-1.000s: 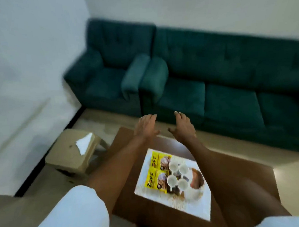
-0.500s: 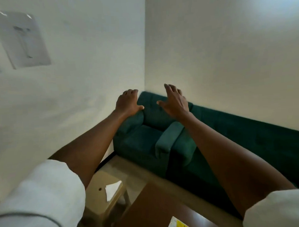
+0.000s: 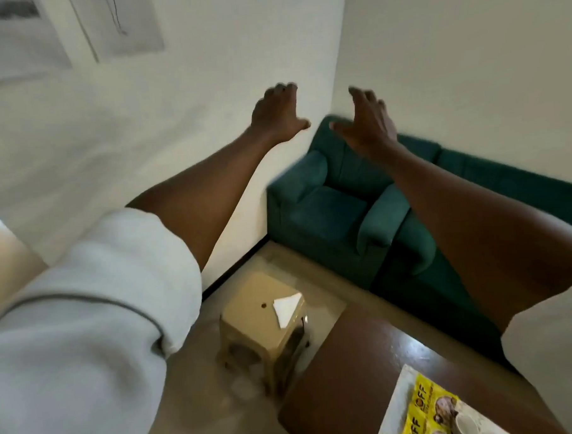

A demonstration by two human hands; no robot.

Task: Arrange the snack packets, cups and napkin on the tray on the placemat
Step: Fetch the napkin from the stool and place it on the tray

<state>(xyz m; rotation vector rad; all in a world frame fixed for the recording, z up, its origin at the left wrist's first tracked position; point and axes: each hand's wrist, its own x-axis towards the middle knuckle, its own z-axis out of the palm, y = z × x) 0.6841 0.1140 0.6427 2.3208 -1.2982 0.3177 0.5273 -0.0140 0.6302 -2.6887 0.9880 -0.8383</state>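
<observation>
Both arms are stretched out in front of me, high above the room's corner. My left hand (image 3: 278,113) is open, palm down, fingers spread, holding nothing. My right hand (image 3: 369,123) is also open and empty, a short gap apart from the left. At the bottom right the pale placemat (image 3: 399,405) lies on the brown table (image 3: 347,371). Yellow snack packets (image 3: 424,411) rest on it, and part of a white cup (image 3: 467,423) shows beside them. A white napkin (image 3: 287,307) lies on a beige stool (image 3: 259,303). No tray can be made out.
A dark green armchair (image 3: 320,208) and a matching sofa (image 3: 506,187) stand against the far wall. Papers hang on the left wall (image 3: 115,24). The beige stool stands on the tiled floor between the wall and the table.
The view swung up from the table to the wall corner, then tilted slightly back down. Both hands stayed open and raised; the placemat now shows only at the bottom right.
</observation>
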